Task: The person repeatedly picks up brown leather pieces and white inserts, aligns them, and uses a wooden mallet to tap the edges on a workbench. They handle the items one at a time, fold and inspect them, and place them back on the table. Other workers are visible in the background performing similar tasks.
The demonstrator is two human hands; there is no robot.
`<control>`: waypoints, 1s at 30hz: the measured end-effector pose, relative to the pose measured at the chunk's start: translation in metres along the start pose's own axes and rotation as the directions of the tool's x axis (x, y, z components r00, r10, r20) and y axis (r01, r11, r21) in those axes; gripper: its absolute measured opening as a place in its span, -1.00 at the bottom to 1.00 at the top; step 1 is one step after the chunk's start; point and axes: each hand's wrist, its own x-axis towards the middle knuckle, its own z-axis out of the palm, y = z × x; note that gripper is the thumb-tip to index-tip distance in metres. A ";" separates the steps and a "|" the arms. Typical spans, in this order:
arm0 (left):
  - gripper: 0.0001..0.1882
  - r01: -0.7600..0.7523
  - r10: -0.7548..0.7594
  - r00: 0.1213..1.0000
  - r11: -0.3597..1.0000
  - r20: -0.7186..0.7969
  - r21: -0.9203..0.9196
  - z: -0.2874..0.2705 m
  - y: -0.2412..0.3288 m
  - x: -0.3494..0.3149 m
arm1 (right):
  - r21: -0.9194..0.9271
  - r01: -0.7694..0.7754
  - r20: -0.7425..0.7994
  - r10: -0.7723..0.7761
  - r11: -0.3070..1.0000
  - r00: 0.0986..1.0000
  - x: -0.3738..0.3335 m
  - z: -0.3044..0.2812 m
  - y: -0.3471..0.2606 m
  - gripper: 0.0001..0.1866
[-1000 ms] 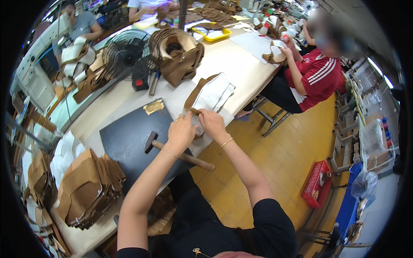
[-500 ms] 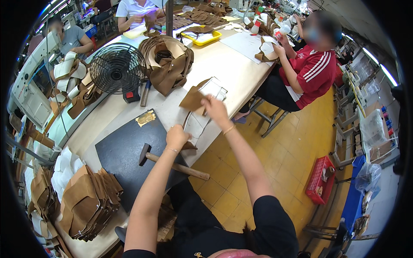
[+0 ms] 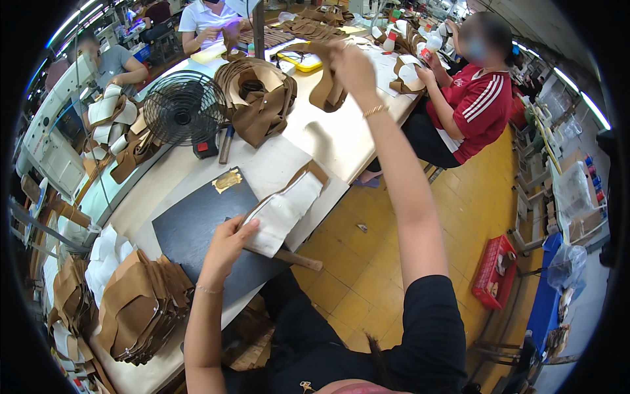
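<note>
My left hand point(image 3: 227, 248) pinches the near end of a brown leather piece with a white backing point(image 3: 286, 211), thumb on the white side. This piece is held over the black board point(image 3: 187, 226) and hides most of a hammer, whose wooden handle point(image 3: 300, 260) sticks out beneath. Farther off, my right hand point(image 3: 354, 71) is raised over the table with its fingers closed on a curved brown leather piece point(image 3: 328, 92). That piece hangs down and casts a shadow on the tabletop. Part of its upper end is hidden by my fingers.
Stacked brown leather pieces point(image 3: 141, 308) stand at the left near edge. A black fan point(image 3: 184, 108), another hammer point(image 3: 226, 144) and a ring-shaped leather pile point(image 3: 256, 98) sit farther back. A co-worker in red point(image 3: 482, 102) sits at the right. A red basket point(image 3: 494, 272) is on the floor.
My right hand has moved up and away, now holding a curved leather piece. My left hand has drawn back toward me with the white-backed piece, which now covers the hammer's head.
</note>
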 end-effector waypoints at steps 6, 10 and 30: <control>-0.67 -0.049 0.048 0.999 0.994 -0.010 -0.096 -0.037 0.026 -0.051 | 0.440 -0.006 0.494 -0.236 0.898 0.837 -0.169 0.067 -0.021 -0.50; -0.67 -0.041 0.042 0.999 0.959 -0.004 -0.281 -0.058 0.040 -0.074 | 0.742 -0.351 0.603 -0.341 0.572 0.721 -0.244 0.012 -0.091 -0.39; -0.53 -0.501 0.532 0.844 0.825 0.062 -0.261 -0.066 0.064 -0.223 | 0.655 -0.274 0.339 0.050 0.705 0.939 -0.341 -0.015 -0.159 -0.55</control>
